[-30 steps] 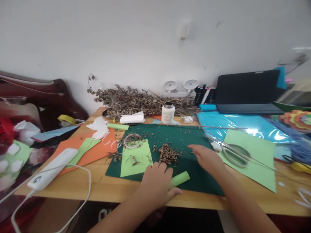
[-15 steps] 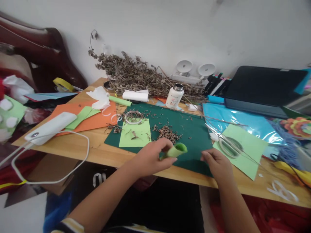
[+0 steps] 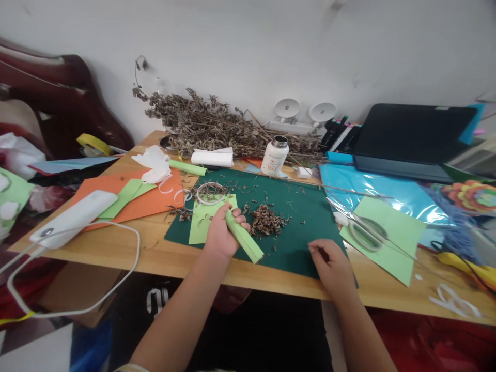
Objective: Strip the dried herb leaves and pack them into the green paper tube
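My left hand (image 3: 223, 232) is wrapped round a light green paper tube (image 3: 245, 238), whose near end slants down to the right. Just beyond the tube lies a heap of crumbled dried leaves (image 3: 267, 219) on the dark green cutting mat (image 3: 298, 227). My right hand (image 3: 329, 263) is at the mat's front right edge, thumb and fingers pressed together; whether anything small is between them is hidden. A green paper sheet (image 3: 199, 217) with leaf bits lies partly behind my left hand, with a roll of tape (image 3: 211, 193) at its top edge.
Dried branches (image 3: 209, 121) lie along the wall behind a white bottle (image 3: 275, 156). Scissors (image 3: 362, 225) rest on green paper at right, near a black laptop (image 3: 414, 139). At left are orange paper (image 3: 170, 191) and a white power bank (image 3: 73, 217) with a cable.
My left hand has moved left and away from me, turning the tube so that its length now shows. My right hand has shifted slightly left. The view has shifted a little.
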The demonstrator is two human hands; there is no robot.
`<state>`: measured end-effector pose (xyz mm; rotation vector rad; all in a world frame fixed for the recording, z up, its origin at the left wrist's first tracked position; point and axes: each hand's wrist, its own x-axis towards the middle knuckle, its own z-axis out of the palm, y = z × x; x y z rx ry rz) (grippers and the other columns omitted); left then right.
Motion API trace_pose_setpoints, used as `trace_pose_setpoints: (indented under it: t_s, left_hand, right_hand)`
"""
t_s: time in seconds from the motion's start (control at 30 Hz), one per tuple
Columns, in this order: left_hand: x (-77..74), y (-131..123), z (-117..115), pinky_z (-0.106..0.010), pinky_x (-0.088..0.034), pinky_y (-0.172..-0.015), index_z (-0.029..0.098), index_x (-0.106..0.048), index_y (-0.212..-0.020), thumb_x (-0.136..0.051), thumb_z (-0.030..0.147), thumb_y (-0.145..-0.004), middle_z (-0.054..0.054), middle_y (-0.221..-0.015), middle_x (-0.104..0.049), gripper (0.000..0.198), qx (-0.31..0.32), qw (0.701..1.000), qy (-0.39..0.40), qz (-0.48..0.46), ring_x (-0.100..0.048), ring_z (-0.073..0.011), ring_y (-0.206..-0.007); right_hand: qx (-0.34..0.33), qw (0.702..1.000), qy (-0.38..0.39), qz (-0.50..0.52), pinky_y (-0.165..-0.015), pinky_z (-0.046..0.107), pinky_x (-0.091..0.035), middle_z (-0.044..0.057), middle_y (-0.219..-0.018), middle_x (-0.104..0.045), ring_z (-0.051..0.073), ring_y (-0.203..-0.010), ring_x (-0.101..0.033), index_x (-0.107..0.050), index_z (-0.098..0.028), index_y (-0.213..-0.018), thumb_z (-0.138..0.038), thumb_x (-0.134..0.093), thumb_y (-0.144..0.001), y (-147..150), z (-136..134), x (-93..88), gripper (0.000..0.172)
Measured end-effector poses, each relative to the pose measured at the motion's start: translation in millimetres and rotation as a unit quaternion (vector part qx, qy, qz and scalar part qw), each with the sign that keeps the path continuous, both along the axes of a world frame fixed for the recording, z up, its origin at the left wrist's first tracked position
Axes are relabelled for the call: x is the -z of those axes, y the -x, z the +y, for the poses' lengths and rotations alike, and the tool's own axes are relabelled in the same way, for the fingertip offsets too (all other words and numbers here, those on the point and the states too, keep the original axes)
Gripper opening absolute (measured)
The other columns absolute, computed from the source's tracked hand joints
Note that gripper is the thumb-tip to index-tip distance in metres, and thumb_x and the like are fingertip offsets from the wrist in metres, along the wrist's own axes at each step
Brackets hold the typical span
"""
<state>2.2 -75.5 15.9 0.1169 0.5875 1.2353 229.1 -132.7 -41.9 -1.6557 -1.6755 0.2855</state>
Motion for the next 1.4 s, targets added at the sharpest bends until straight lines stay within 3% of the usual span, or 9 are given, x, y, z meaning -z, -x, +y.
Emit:
trace_pose_setpoints:
  t_s: [0.2, 0.27, 0.37, 0.5, 0.73, 0.97, 1.1, 1.3, 1.4]
  left_hand:
    - [2.3, 4.0, -0.5, -0.014, -0.034, -0.04, 0.017, -0.037, -0.068, -0.034, 0.027, -0.08, 0.004, -0.056, -0.035, 0.016, -0.009, 0.995, 0.067, -0.075, -0.038, -0.0039, -0.042]
    - [2.3, 1.4, -3.6, -0.014, -0.034, -0.039, 0.017, -0.037, -0.068, -0.034, 0.027, -0.08, 0.004, -0.056, -0.035, 0.016, 0.002, 0.996, 0.064, -0.069, -0.038, -0.0038, -0.042]
    - [0.7, -3.1, -7.6, -0.014, -0.034, -0.039, 0.018, -0.038, -0.068, -0.034, 0.028, -0.08, 0.004, -0.056, -0.035, 0.016, 0.021, 0.997, 0.06, -0.053, -0.037, -0.0038, -0.042]
    - [-1.6, -6.2, -11.1, -0.013, -0.033, -0.037, 0.017, -0.037, -0.065, -0.037, 0.027, -0.079, 0.004, -0.055, -0.034, 0.017, 0.045, 0.996, 0.06, -0.039, -0.036, -0.0039, -0.041]
    - [-3.7, -6.6, -15.8, -0.012, -0.031, -0.034, 0.015, -0.034, -0.058, -0.038, 0.027, -0.078, 0.005, -0.051, -0.028, 0.024, 0.084, 0.994, 0.074, -0.017, -0.03, -0.0026, -0.039]
    - [-4.7, -6.3, -20.6, -0.013, -0.03, -0.034, 0.016, -0.036, -0.063, -0.04, 0.023, -0.077, 0.005, -0.055, -0.034, 0.016, 0.068, 0.997, 0.042, 0.009, -0.032, -0.0031, -0.04]
    - [-1.6, -9.2, -23.3, -0.013, -0.029, -0.034, 0.016, -0.036, -0.064, -0.04, 0.024, -0.077, 0.005, -0.054, -0.033, 0.016, 0.08, 0.996, 0.048, 0.013, -0.032, -0.0031, -0.039]
    - [-3.0, -12.9, -26.1, -0.013, -0.028, -0.035, 0.017, -0.035, -0.069, -0.041, 0.021, -0.077, 0.005, -0.056, -0.034, 0.01, 0.033, 0.998, 0.041, 0.027, -0.032, -0.0034, -0.04]
    - [-2.7, -8.8, -26.8, -0.013, -0.029, -0.036, 0.018, -0.036, -0.073, -0.042, 0.021, -0.077, 0.005, -0.058, -0.036, 0.008, 0.034, 0.998, 0.019, 0.04, -0.034, -0.0038, -0.042]
  right_hand:
    - [-0.044, 0.996, -0.025, -0.071, -0.081, 0.042, -0.041, 0.013, -0.12, -0.041, 0.025, -0.105, -0.043, -0.05, -0.018, -0.105, -0.034, -0.047, -0.074, 25.2, -3.9, -10.0, 0.034]
    - [-0.131, 0.99, -0.022, -0.054, -0.076, 0.037, -0.044, 0.011, -0.115, -0.046, 0.022, -0.098, -0.047, -0.044, -0.021, -0.113, -0.035, -0.048, -0.074, 43.7, -10.4, -23.0, 0.042]
    - [-0.267, 0.963, 0.02, -0.04, -0.061, 0.029, -0.046, 0.006, -0.088, -0.059, 0.015, -0.068, -0.053, -0.035, -0.022, -0.121, -0.04, -0.048, -0.074, 69.6, -16.5, -43.1, 0.052]
    - [-0.339, 0.937, 0.052, -0.07, -0.058, 0.027, -0.042, 0.004, -0.074, -0.06, 0.016, -0.065, -0.051, -0.046, -0.023, -0.114, -0.04, -0.046, -0.076, 86.2, -13.8, -55.1, 0.042]
    - [-0.358, 0.93, -0.015, -0.077, -0.057, 0.027, -0.038, 0.004, -0.065, -0.06, 0.015, -0.062, -0.049, -0.054, -0.019, -0.103, -0.038, -0.043, -0.078, 89.3, -12.3, -47.4, 0.034]
    - [-0.389, 0.919, 0.023, -0.052, -0.058, 0.027, -0.038, 0.003, -0.07, -0.06, 0.015, -0.065, -0.048, -0.049, -0.02, -0.109, -0.046, -0.047, -0.073, 87.0, -17.9, -48.4, 0.045]
    - [-0.414, 0.909, 0.021, -0.047, -0.057, 0.025, -0.038, 0.003, -0.07, -0.058, 0.014, -0.064, -0.047, -0.049, -0.019, -0.109, -0.034, -0.042, -0.08, 82.6, -17.1, -46.5, 0.034]
    - [-0.354, 0.927, -0.076, -0.096, -0.055, 0.027, -0.037, 0.004, -0.068, -0.06, 0.015, -0.06, -0.046, -0.05, -0.018, -0.107, -0.024, -0.037, -0.082, 90.0, -25.6, -38.1, 0.028]
    - [-0.357, 0.93, -0.062, -0.06, -0.056, 0.027, -0.039, 0.003, -0.071, -0.061, 0.015, -0.061, -0.048, -0.045, -0.021, -0.113, -0.035, -0.036, -0.082, 86.5, -29.6, -37.4, 0.035]
